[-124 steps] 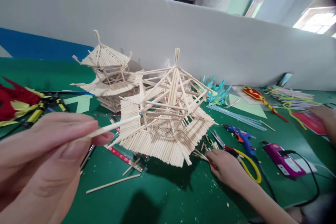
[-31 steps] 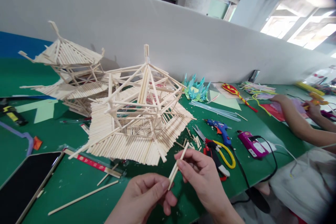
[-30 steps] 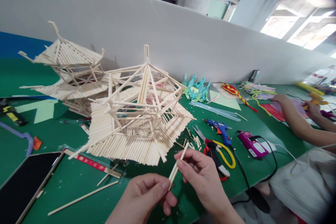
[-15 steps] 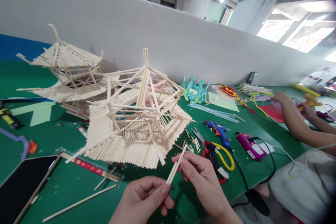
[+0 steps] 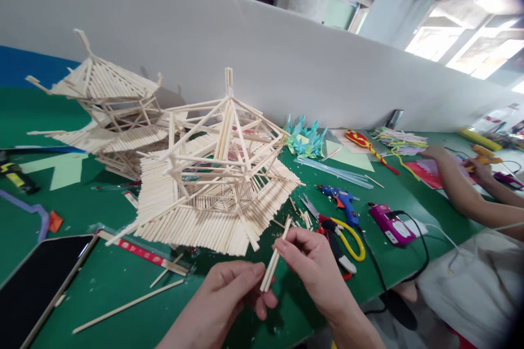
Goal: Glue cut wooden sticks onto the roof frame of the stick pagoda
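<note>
Two short wooden sticks [image 5: 273, 263], side by side, are pinched between the thumb and fingers of my right hand [image 5: 313, 267]. My left hand [image 5: 229, 294] is closed about their lower ends, its thumb at their left edge and its fingertips behind them. Just beyond my hands stands an open pagoda frame of wooden sticks [image 5: 245, 166], with a wide lower roof of sticks laid closely together. A second stick pagoda [image 5: 110, 84], its top roof covered, stands behind it at the left. Loose stick pieces [image 5: 305, 219] lie right of the nearer frame.
Scissors with yellow handles [image 5: 347, 242], a blue glue gun [image 5: 344, 202] and a purple power box [image 5: 391, 223] lie at the right, with cables. A phone [image 5: 45, 289] and a long stick [image 5: 126, 306] are at the left. Another person's arm [image 5: 454, 180] works at far right.
My left thumb has slid off the front of the sticks to their left edge, baring their lower ends. My right fingers have moved slightly down along the sticks. The view has shifted a little.
</note>
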Demonstrator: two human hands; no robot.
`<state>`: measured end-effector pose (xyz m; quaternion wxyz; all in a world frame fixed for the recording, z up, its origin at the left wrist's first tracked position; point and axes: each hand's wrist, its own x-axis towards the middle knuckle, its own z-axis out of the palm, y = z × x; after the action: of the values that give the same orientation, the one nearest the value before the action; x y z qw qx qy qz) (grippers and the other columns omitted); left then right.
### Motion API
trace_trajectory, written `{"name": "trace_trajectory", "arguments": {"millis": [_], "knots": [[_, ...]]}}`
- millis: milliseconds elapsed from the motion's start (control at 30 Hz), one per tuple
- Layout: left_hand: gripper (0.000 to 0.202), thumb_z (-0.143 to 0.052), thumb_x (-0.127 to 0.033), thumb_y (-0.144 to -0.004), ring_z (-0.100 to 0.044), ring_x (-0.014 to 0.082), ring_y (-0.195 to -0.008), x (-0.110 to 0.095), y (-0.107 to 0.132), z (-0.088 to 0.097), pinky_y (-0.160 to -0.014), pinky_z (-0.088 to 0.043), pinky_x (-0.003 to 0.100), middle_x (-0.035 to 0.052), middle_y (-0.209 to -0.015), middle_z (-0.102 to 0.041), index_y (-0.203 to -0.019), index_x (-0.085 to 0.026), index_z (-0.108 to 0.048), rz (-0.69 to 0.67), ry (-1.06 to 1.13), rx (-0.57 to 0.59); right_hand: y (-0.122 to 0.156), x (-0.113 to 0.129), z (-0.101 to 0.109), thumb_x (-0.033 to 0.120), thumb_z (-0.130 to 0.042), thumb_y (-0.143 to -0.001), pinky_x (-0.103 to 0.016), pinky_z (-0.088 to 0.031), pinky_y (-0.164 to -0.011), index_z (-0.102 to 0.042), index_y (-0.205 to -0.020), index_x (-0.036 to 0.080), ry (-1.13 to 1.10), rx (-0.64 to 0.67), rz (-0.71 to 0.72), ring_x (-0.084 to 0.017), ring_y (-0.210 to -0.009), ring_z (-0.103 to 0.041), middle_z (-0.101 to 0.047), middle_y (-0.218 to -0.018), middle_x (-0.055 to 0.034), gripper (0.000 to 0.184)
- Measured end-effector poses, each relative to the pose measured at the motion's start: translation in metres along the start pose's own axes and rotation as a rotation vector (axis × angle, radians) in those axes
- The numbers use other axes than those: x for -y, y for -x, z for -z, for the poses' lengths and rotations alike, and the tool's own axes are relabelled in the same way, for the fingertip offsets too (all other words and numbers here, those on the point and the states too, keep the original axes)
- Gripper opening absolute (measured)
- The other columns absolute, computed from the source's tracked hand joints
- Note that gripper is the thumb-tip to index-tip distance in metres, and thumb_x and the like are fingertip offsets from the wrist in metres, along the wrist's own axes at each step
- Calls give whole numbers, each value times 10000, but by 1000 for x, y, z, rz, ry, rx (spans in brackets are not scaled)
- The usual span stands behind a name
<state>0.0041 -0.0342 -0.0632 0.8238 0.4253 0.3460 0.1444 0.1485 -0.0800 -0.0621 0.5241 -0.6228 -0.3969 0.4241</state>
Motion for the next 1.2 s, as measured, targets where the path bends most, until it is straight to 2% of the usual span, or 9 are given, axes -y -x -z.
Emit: {"name": "trace_trajectory", "arguments": {"millis": [133, 300, 533, 600, 667, 767, 867, 1000, 1200], "knots": [[292, -546, -334, -771, -513, 115, -578, -4, -5, -2, -593, -363, 231, 57, -630, -650, -644, -96, -657, -34, -57, 10, 2, 1, -1, 313, -546, -758, -192, -255, -426, -476, -572, 157, 38, 0, 30, -64, -460, -329, -419, -494, 51, 253], [284, -566, -349, -757, -502, 101, -524, -5, -10, -5, -567, -357, 229, 60, -631, -651, -658, -101, -663, -31, -67, 22, 3, 0, -5, 298, -534, -761, -191, -261, -425, -463, -566, 166, 87, -9, 32, -66, -455, -322, -388, -479, 59, 247], [233, -638, -357, -683, -482, 98, -526, 4, -8, -8, -548, -351, 218, 19, -583, -618, -631, -131, -659, -38, -46, -70, 10, -3, -3, 329, -513, -786, -197, -324, -458, -528, -615, 159, 172, 4, 46, -82, -486, -392, -448, -531, 33, 242], [233, -645, -354, -677, -479, 89, -504, 6, -7, -8, -534, -347, 212, 15, -568, -618, -615, -130, -649, -25, -34, -84, 10, -6, 9, 364, -480, -811, -201, -366, -491, -592, -755, 160, 222, -43, 70, -102, -540, -461, -526, -607, 6, 239], [226, -646, -350, -678, -487, 85, -496, 9, -7, -8, -524, -345, 206, 15, -570, -625, -630, -130, -645, -8, -15, -93, 9, -14, 28, 388, -450, -826, -211, -402, -519, -591, -894, 167, 340, -182, 79, -122, -579, -508, -576, -674, -13, 271], [218, -649, -348, -677, -495, 82, -484, 12, -9, -6, -511, -346, 200, 13, -565, -628, -657, -131, -641, 15, 11, -95, 7, -38, 63, 368, -413, -836, -244, -448, -613, -550, -956, 170, 690, -378, 81, -151, -674, -556, -603, -796, -45, 269], [221, -655, -354, -671, -495, 84, -483, 15, -11, -5, -515, -354, 202, 11, -560, -627, -671, -134, -642, 23, 27, -98, 8, -65, 93, 286, -391, -819, -316, -438, -737, -523, -958, 153, 856, -478, 46, -199, -829, -551, -570, -953, -99, 233], [231, -669, -364, -653, -491, 92, -482, 17, -13, -4, -513, -357, 212, 18, -558, -630, -657, -135, -642, 15, 34, -108, 9, -86, 111, 229, -404, -760, -367, -406, -791, -512, -974, 143, 1000, -470, -28, -249, -929, -518, -539, -1002, -123, 254], [230, -676, -364, -648, -468, 83, -484, 22, -13, 1, -520, -353, 205, 11, -548, -620, -657, -135, -650, -14, 31, -140, 3, -85, 121, 232, -469, -651, -379, -394, -778, -524, -1034, 116, 1118, -342, -165, -280, -897, -538, -560, -967, -133, 404]]}}
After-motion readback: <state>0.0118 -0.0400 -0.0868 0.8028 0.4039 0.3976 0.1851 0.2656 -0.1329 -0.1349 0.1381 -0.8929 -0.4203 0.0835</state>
